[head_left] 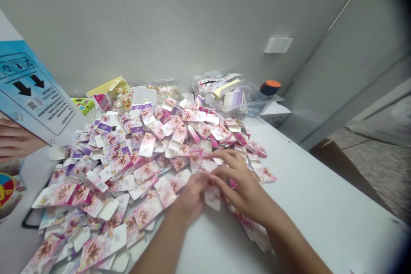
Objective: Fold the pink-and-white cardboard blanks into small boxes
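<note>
Carton blank position: carton blank [212, 199] lies between both hands at the near edge of the pile [128, 158], low over the tabletop [314, 205].
Left hand: left hand [192, 196] has its fingers curled together, clamped on the blank's left side.
Right hand: right hand [245, 186] has its fingers stretched and slightly apart, tips resting on the blank's upper edge.
Blank appearance: small, flat, mostly white, with pink print like the surrounding pieces.
Pile: flat pink, purple and white blanks, overlapping, covering the tabletop's left and centre.
Open room: bare tabletop right of the hands, up to the diagonal right edge.
Far edge: clear tub [237, 94] behind the pile.
Left margin: another person's hand [13, 140] holds a blue-and-white box [35, 94].
</note>
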{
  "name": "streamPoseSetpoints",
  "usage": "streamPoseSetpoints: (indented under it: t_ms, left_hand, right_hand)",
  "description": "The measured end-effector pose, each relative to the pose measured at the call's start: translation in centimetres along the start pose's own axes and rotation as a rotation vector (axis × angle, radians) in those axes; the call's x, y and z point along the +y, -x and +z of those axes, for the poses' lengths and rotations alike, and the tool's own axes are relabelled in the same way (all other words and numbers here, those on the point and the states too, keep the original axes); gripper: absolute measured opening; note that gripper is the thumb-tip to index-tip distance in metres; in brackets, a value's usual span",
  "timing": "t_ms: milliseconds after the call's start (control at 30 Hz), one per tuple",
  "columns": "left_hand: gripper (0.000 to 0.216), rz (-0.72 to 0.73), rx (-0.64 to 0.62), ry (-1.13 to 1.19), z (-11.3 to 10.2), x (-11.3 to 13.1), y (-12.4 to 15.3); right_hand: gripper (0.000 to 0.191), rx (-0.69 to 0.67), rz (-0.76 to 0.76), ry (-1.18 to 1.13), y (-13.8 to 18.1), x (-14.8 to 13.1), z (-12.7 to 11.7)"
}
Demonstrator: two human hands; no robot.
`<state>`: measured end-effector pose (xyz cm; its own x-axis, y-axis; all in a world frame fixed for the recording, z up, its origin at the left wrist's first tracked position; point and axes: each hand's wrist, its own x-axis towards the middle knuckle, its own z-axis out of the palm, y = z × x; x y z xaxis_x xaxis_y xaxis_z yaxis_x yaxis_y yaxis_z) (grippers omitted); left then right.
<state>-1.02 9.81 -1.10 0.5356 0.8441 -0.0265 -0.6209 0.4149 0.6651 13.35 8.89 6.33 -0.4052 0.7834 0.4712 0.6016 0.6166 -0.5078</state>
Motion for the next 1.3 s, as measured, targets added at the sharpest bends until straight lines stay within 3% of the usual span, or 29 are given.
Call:
streamPoseSetpoints:
  t_ms: [133, 200, 333, 400, 500, 667, 767, 967, 1067, 1167, 1300]
  left_hand:
    - [0.026, -0.007, 0.093, 0.139, 0.8, 0.7, -0.3]
    - [0.03, -0.052, 0.15, 0.202, 1.2, 0.9, -0.4]
    - [0.026, -0.063, 0.225, 0.233, 1.0, 0.7, -0.5]
    - [0.021, -0.059, 0.228, 0.242, 0.7, 0.5, -0.6]
    - [0.022, -0.081, 0.222, 0.239, 0.5, 0.3, -0.6]
    - [0.057, -0.066, 0.162, 0.241, 1.1, 0.9, -0.1]
    - [0.076, -0.053, 0.131, 0.249, 1.1, 0.9, 0.0]
    - [0.079, 0.024, 0.218, 0.177, 0.6, -0.3, -0.7]
    - [0.077, 0.025, 0.221, 0.141, 0.5, -0.7, -0.9]
    - [0.074, 0.018, 0.239, 0.102, 0.3, -0.8, -1.0]
    - [0.071, 0.045, 0.303, 0.022, 0.1, -0.6, -1.0]
  right_hand:
    - [0.011, 0.064, -0.064, 0.115, -0.3, 0.5, 1.1]
    - [0.003, 0.067, -0.055, 0.095, -0.2, 0.7, 1.3]
    - [0.009, 0.11, -0.048, -0.04, -0.2, 0.8, 1.5]
    - [0.002, 0.041, -0.073, -0.067, -0.2, 0.6, 1.6]
    - [0.011, -0.082, -0.058, -0.118, -0.2, 0.5, 2.2]
    - [0.028, 0.128, 0.0, -0.177, 0.1, 0.4, 3.7]
    - [0.012, 0.072, -0.073, -0.195, 0.0, 0.1, 3.9]
    - [0.011, 0.172, 0.236, -0.368, -0.4, 0.2, 4.2]
    - [0.014, 0.085, 0.265, -0.44, -0.5, 0.1, 3.7]
    - [0.019, -0.07, 0.194, -0.389, -0.6, -0.2, 2.6]
    - [0.009, -0.225, 0.132, -0.289, -0.4, -0.4, 1.6]
